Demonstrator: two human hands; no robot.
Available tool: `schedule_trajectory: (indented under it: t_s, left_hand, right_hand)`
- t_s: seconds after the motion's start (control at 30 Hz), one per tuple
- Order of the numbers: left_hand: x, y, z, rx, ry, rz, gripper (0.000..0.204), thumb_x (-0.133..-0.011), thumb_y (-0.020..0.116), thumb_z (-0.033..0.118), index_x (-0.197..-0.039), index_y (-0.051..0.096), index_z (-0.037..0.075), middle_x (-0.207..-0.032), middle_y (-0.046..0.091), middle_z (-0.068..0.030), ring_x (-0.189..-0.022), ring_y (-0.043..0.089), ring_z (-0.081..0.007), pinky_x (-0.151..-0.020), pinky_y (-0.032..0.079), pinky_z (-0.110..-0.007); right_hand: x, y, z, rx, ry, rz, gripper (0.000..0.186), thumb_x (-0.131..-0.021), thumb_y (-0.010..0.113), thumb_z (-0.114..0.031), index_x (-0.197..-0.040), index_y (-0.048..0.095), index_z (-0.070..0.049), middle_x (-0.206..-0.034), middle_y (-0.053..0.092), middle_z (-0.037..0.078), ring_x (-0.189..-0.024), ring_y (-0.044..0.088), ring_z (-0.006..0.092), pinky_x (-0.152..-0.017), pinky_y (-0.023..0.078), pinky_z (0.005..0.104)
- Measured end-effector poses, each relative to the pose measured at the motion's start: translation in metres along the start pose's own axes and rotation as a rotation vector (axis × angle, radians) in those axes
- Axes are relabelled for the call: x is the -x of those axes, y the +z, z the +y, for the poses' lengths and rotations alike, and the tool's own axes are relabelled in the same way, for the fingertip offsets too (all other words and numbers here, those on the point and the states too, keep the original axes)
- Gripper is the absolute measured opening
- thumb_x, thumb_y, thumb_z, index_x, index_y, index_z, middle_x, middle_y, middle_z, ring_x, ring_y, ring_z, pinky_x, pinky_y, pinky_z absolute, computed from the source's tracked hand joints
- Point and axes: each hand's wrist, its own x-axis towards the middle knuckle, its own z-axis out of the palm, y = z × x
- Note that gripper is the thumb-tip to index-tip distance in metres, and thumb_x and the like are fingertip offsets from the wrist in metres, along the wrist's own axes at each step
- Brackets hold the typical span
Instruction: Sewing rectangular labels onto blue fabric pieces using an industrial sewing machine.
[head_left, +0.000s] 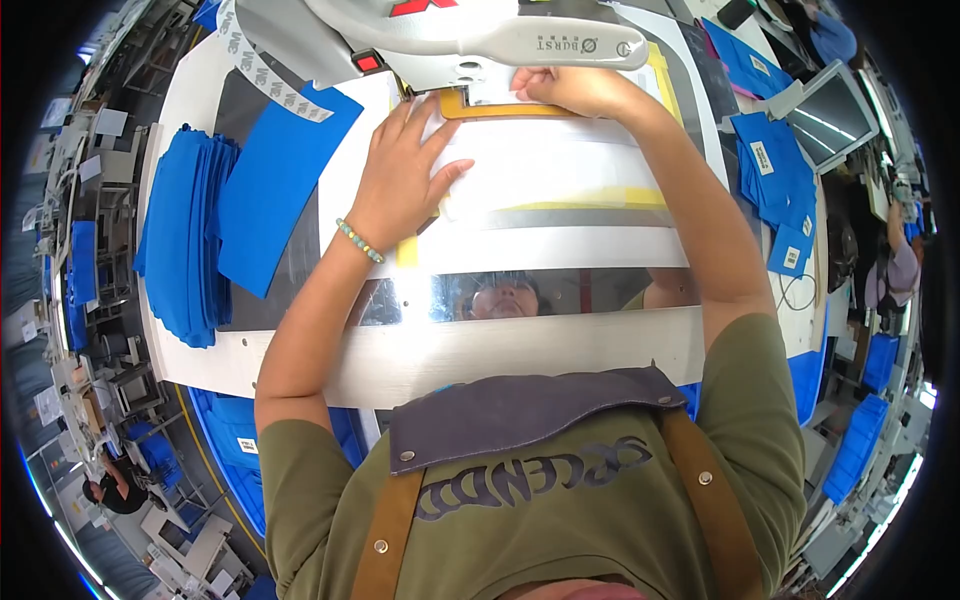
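My left hand [408,165] lies flat with its fingers spread on a white sheet [560,165]. Its fingertips reach the left end of an orange-yellow frame [455,106]. At that frame's right part, my right hand [575,90] has its fingers curled and pressed together over a white piece; what they pinch, if anything, is too small to make out. Above both hands hangs a grey-white machine head [420,45] with a long handle [560,42], which hides part of the area beside my right fingers. A red switch [368,62] sits on the machine's left side.
Folded blue cloth [185,240] is stacked at the left, beside a flat blue piece [285,190]. A printed white strip [265,75] hangs from the machine. Blue pieces with white labels [775,165] and a screen [830,115] stand at the right. A shiny metal strip [590,292] runs along the front.
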Motion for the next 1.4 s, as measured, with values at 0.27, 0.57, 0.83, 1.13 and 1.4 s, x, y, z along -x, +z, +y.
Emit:
schedule_trajectory:
  t_s: [0.27,0.57,0.83,1.13,1.4]
  left_hand:
    - [-0.001,0.002,-0.003,-0.033,0.0,-0.027,0.055,-0.106,0.056,0.044,-0.145,0.062,0.005,-0.16,0.046,-0.0244,-0.153,0.034,-0.044,-0.124,0.028,-0.052]
    - [-0.001,0.004,-0.002,-0.027,-0.012,-0.04,0.056,-0.107,0.054,0.044,-0.145,0.062,0.004,-0.162,0.046,-0.0227,-0.154,0.033,-0.0418,-0.124,0.026,-0.052]
    - [0.001,0.008,-0.007,-0.037,-0.004,-0.026,0.056,-0.108,0.052,0.043,-0.149,0.06,0.007,-0.162,0.045,-0.0211,-0.155,0.033,-0.0411,-0.124,0.024,-0.05]
    - [0.004,0.018,-0.012,-0.033,-0.011,0.015,0.056,-0.11,0.048,0.047,-0.149,0.06,0.007,-0.165,0.044,-0.0171,-0.156,0.032,-0.0393,-0.125,0.024,-0.05]
    - [0.005,0.02,-0.012,-0.035,-0.008,0.026,0.057,-0.11,0.049,0.047,-0.148,0.06,0.007,-0.164,0.045,-0.0177,-0.157,0.031,-0.0395,-0.125,0.023,-0.05]
  right_hand:
    - [-0.009,0.006,-0.005,-0.067,-0.045,-0.022,0.02,-0.094,0.07,-0.019,-0.112,0.08,-0.016,-0.09,0.073,-0.002,-0.082,0.062,0.0082,-0.071,0.049,0.0274]
    - [-0.016,0.018,-0.014,-0.141,-0.062,0.017,0.022,-0.087,0.082,-0.023,-0.106,0.077,-0.012,-0.075,0.065,-0.004,-0.076,0.06,0.0087,-0.072,0.048,0.0275]
    - [0.014,-0.04,0.013,-0.052,-0.024,0.026,0.023,-0.088,0.082,-0.018,-0.11,0.078,-0.014,-0.083,0.069,-0.003,-0.077,0.061,0.0083,-0.071,0.05,0.0277]
    - [0.011,-0.037,0.019,0.205,0.051,-0.111,0.018,-0.086,0.074,-0.006,-0.103,0.066,-0.009,-0.074,0.063,-0.003,-0.07,0.06,0.0079,-0.066,0.047,0.0284]
    - [-0.003,-0.04,0.023,0.338,0.037,-0.208,0.014,-0.084,0.074,-0.006,-0.091,0.063,-0.011,-0.073,0.063,-0.004,-0.069,0.059,0.0078,-0.064,0.045,0.0279]
